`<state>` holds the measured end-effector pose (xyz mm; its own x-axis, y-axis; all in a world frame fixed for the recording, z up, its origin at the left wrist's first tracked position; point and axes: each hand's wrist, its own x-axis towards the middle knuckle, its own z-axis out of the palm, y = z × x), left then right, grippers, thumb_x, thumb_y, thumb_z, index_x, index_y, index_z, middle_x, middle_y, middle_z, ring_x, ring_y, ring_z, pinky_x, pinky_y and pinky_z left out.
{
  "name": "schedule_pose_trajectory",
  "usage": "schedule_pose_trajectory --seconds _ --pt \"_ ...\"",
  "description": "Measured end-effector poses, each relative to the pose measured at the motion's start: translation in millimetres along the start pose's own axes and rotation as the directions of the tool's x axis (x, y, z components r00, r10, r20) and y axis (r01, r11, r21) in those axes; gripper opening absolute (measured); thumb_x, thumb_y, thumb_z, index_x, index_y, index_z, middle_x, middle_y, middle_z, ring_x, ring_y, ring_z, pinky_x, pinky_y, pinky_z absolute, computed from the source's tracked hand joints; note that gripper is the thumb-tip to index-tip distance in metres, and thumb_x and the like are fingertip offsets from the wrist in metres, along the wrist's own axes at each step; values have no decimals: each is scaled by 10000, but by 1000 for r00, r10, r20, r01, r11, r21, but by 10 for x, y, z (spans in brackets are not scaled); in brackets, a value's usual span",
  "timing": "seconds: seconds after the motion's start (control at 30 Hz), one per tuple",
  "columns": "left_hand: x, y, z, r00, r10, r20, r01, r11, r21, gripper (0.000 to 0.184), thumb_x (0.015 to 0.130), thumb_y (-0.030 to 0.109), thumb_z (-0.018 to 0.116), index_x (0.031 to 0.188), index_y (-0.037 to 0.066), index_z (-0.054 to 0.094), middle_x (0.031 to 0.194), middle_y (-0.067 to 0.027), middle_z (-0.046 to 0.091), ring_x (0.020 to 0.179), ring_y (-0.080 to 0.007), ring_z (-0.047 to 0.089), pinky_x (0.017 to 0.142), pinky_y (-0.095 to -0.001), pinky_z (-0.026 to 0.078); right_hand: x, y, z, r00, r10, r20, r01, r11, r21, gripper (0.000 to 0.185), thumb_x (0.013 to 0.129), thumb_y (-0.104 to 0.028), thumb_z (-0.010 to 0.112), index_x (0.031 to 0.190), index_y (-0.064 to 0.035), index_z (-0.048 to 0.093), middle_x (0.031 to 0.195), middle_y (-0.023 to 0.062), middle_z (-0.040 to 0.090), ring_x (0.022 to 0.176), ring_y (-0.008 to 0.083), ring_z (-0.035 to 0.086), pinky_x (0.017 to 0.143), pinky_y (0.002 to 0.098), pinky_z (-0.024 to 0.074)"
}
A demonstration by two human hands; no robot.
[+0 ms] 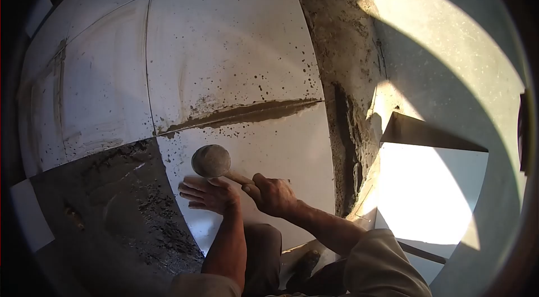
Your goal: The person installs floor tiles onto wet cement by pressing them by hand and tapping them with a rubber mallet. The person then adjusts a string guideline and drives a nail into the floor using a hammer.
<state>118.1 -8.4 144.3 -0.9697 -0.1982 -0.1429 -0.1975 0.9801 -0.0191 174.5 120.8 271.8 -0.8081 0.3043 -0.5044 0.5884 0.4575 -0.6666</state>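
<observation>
My right hand [274,196] is wrapped round the wooden handle of a mallet [211,161] with a round grey head. The mallet head is over the left part of a white floor tile [292,156], just above my left hand [210,194]. That hand lies flat on the same tile near its left edge, fingers spread and pointing left, holding nothing. Wet mortar [241,114] lies along the joint between this tile and the speckled tile [230,44] beyond it. Whether the mallet head touches the tile cannot be told.
Dark wet mortar [129,201] covers the floor at the left. A rough mortar strip [345,72] runs along the right side of the tiles. At the right, a loose white tile [421,190] lies in sunlight near the wall [449,89].
</observation>
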Motion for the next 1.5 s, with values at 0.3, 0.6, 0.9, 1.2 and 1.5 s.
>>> schedule_pose_trajectory --seconds 0.3,0.6,0.9,1.2,1.5 --pt "-21 34 -127 998 17 57 -21 998 61 1036 814 489 606 1462 -32 -12 1516 -293 6 1410 -467 36 1066 -665 145 -205 174 87 982 -171 -82 183 970 163 325 941 -314 533 806 -21 491 584 170 546 543 389 585 479 470 442" --pt "-35 -18 -96 999 37 -18 -38 997 -64 734 954 449 280 1455 -44 71 1511 -306 39 1402 -479 54 1070 -663 107 -116 -141 36 970 -226 -94 242 941 237 300 945 -263 530 798 -9 466 566 186 540 510 379 584 453 430 433" --pt "6 2 -21 1000 0 -10 0 999 -44 840 895 485 384 1473 -9 27 1527 -277 0 1415 -457 9 1076 -663 97 -10 -96 223 992 -106 -71 105 994 -8 294 943 -263 519 793 -13 479 564 215 549 554 425 585 482 454 458" --pt "-8 -96 268 1000 -21 -6 18 952 -304 752 946 459 355 1487 33 53 1547 -234 21 1431 -409 29 1085 -643 129 -107 248 396 978 -113 -177 114 993 0 333 923 -319 558 800 -17 488 608 177 586 578 387 609 496 465 462" --pt "35 -45 137 994 24 -107 -18 998 58 753 955 495 288 1462 -26 91 1514 -296 70 1408 -457 88 1034 -684 185 -1281 368 -349 921 -151 -359 145 989 -44 321 869 -319 652 760 -60 497 585 122 552 509 327 579 450 415 442"
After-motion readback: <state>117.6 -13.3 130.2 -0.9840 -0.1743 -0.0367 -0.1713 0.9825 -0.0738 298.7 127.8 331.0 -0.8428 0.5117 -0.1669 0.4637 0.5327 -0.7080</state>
